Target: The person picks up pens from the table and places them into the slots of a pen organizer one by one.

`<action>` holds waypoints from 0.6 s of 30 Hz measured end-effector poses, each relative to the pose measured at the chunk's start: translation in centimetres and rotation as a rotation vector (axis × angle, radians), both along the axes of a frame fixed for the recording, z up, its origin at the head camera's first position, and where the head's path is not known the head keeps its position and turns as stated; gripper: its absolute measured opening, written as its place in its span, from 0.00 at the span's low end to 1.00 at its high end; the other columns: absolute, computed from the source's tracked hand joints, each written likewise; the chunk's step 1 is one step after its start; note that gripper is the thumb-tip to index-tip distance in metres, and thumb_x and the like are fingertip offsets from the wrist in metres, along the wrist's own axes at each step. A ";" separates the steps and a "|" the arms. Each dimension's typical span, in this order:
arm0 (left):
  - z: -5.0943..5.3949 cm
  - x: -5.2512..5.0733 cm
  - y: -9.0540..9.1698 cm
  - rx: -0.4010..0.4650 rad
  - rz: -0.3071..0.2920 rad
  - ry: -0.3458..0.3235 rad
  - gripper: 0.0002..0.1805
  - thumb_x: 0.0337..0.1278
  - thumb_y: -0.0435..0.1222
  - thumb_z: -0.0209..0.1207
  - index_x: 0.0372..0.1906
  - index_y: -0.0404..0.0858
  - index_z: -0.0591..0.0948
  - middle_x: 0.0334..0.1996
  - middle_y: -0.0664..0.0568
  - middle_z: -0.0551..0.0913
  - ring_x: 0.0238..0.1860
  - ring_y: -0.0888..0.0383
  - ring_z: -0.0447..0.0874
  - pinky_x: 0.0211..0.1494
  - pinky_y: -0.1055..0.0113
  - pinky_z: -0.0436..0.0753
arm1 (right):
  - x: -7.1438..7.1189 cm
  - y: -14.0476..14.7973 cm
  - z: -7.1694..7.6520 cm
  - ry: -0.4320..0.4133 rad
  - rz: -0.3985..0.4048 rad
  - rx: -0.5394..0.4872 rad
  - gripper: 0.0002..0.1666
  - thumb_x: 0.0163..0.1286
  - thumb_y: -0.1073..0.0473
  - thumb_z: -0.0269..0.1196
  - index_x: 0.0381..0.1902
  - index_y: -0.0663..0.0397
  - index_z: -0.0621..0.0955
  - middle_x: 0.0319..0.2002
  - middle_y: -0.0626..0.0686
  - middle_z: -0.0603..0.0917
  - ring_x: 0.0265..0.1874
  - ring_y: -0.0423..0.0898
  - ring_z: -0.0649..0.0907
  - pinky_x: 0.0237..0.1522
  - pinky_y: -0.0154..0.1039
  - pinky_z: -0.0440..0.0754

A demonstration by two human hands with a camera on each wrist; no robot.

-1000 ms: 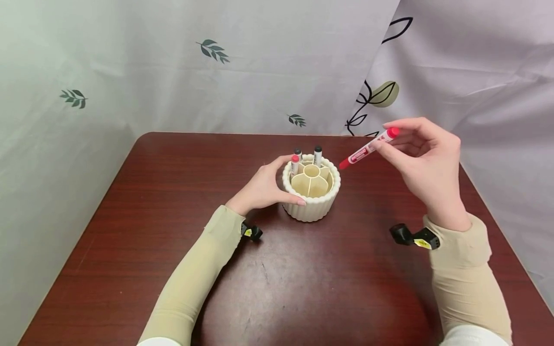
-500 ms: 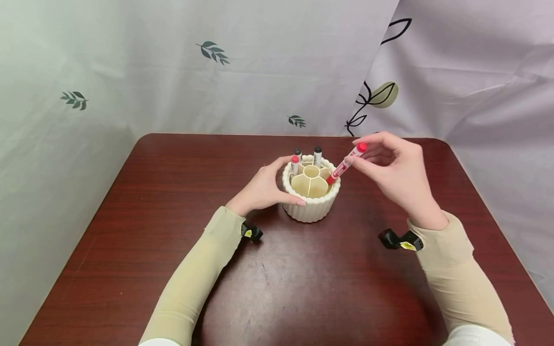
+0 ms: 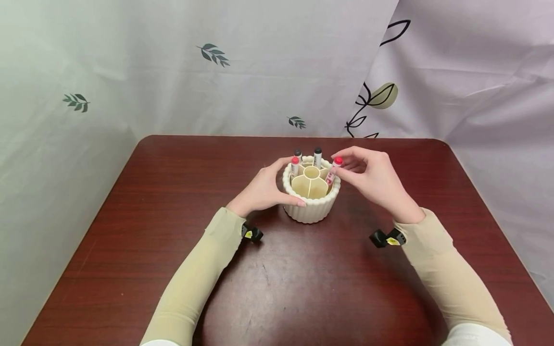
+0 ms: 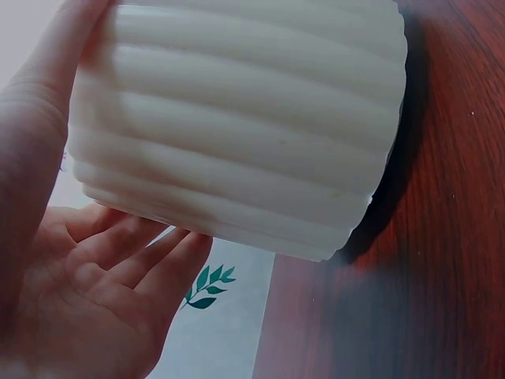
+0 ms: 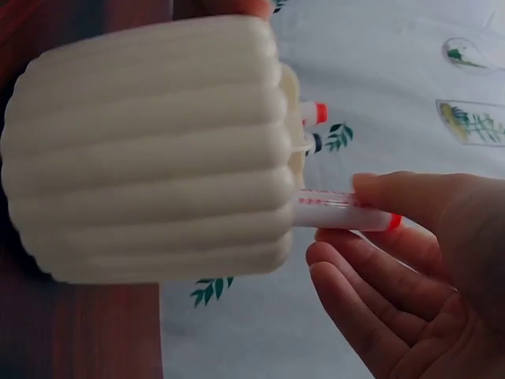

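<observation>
A cream ribbed pen holder with a scalloped rim and several petal-shaped compartments stands on the table. My left hand grips it from the left, thumb on the near side and fingers round the far side. With thumb and fingers, my right hand pinches a red marker near its red end. The marker's lower part is inside the holder's right compartment, hidden by the wall in the right wrist view. Another red-ended marker stands at the holder's left, and two black-ended markers, one of them the black-ended marker, stand at its back.
The holder rests on a dark red-brown wooden table, toward its far side. Behind and beside the table hang pale curtains with leaf prints. A small black camera is strapped at each wrist.
My right hand has moved left and down, bringing the red marker from the air beside the holder into its right compartment. My left hand has kept its hold on the holder.
</observation>
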State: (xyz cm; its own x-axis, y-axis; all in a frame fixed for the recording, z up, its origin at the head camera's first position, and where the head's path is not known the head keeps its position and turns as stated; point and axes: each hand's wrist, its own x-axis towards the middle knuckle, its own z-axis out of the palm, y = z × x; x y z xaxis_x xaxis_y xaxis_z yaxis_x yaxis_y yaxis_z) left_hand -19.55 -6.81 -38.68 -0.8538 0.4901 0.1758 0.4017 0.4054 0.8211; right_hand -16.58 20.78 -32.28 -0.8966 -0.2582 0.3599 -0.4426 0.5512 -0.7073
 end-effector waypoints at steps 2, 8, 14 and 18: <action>0.0 0.0 0.0 0.006 -0.003 0.000 0.63 0.29 0.57 0.83 0.76 0.44 0.66 0.66 0.57 0.75 0.62 0.63 0.74 0.66 0.55 0.74 | -0.2 0.0 -0.2 -0.009 -0.006 0.028 0.12 0.65 0.57 0.74 0.46 0.49 0.88 0.36 0.44 0.88 0.33 0.39 0.86 0.36 0.31 0.84; 0.1 0.0 0.0 -0.004 0.001 0.007 0.63 0.28 0.58 0.83 0.76 0.46 0.66 0.66 0.58 0.75 0.62 0.63 0.73 0.66 0.54 0.74 | -0.5 0.3 -0.5 -0.022 -0.012 0.062 0.13 0.65 0.56 0.74 0.47 0.49 0.89 0.37 0.45 0.89 0.32 0.38 0.86 0.36 0.30 0.84; 0.1 0.0 0.1 0.005 -0.001 0.006 0.63 0.29 0.58 0.83 0.76 0.46 0.66 0.67 0.58 0.74 0.63 0.62 0.73 0.66 0.55 0.74 | -0.7 0.5 -0.7 -0.036 -0.016 0.043 0.14 0.65 0.53 0.74 0.47 0.48 0.89 0.36 0.44 0.88 0.33 0.39 0.86 0.37 0.32 0.84; 0.1 0.0 -0.2 -0.052 0.012 0.047 0.66 0.28 0.63 0.81 0.78 0.49 0.63 0.69 0.59 0.72 0.66 0.63 0.70 0.68 0.58 0.71 | -0.7 1.3 -0.3 -0.066 -0.059 0.018 0.18 0.66 0.44 0.73 0.48 0.44 0.88 0.37 0.43 0.88 0.34 0.42 0.85 0.37 0.34 0.83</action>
